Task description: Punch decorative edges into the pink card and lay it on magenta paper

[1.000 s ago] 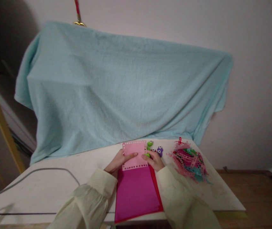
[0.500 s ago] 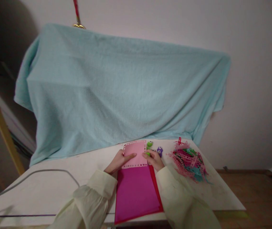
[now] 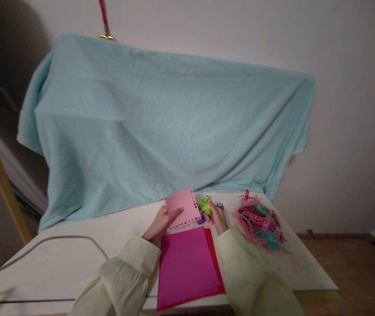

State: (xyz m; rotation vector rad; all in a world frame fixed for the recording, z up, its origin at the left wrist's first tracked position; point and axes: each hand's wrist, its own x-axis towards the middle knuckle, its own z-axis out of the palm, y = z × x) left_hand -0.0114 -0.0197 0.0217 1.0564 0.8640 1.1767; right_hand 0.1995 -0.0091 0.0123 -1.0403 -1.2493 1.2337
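Observation:
My left hand [image 3: 164,223] holds a pink sheet of paper [image 3: 182,204] by its left side, thumb on top. Small shapes are punched along the sheet's edges, and it is tilted above the table. Just right of it, my right hand [image 3: 218,217] closes round a small green craft punch [image 3: 206,208] with its thumb and fingers. Part of that punch is hidden by the hand. Another green punch [image 3: 206,199] with an eye stands behind it. Purple punches [image 3: 220,205] lie close by, partly covered by the hand.
Magenta and red sheets [image 3: 187,267] lie stacked at the table's front. A tangled heap of punched paper strips [image 3: 263,224] sits to the right. A grey cable [image 3: 65,237] crosses the left side. A light blue towel [image 3: 174,118] hangs behind the white table [image 3: 124,224].
My right hand has let go of the pink sheet's right edge and moved onto the green punch. The sheet has tilted and shifted slightly left in my left hand.

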